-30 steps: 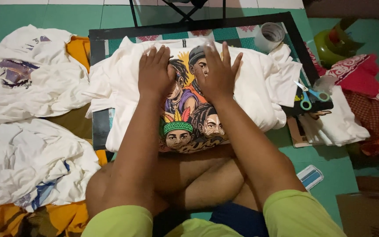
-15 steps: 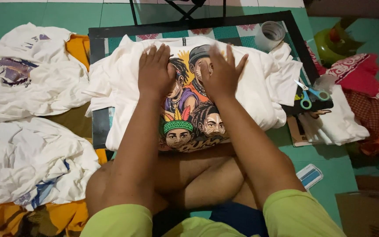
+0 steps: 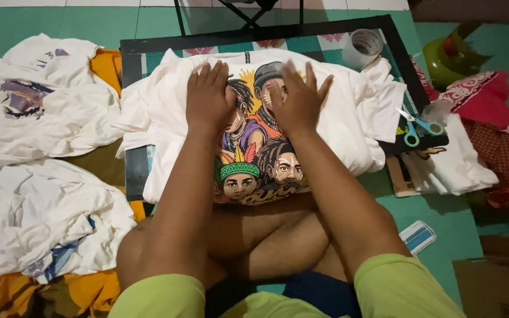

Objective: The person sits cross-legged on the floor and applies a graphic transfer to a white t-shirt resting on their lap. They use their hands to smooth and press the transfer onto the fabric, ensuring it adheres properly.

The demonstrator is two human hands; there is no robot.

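Both palms flat on a printed white shirt

At the bottom of the frame sit the person's crossed bare legs and lime-green sleeves. Just beyond the knees, in the centre, a white T-shirt (image 3: 337, 118) with a colourful print of cartoon faces lies spread over a green patterned mat (image 3: 148, 53) with a black border. The left hand (image 3: 207, 97) rests palm down on the print's left side, fingers together, its grip released and holding nothing. The right hand (image 3: 298, 100) lies flat on the print's right side, fingers splayed, its grip likewise released.

At lower left a heap of white shirts (image 3: 36, 218) lies on orange cloth; another white shirt pile (image 3: 36, 100) fills the upper left. At right, blue-handled scissors (image 3: 416, 126) rest at the mat's edge beside folded white cloth (image 3: 460, 168). Further back, a roll of tape (image 3: 363, 47) stands at the mat's top right corner, and a green container (image 3: 449, 59) sits at upper right; its contents cannot be seen
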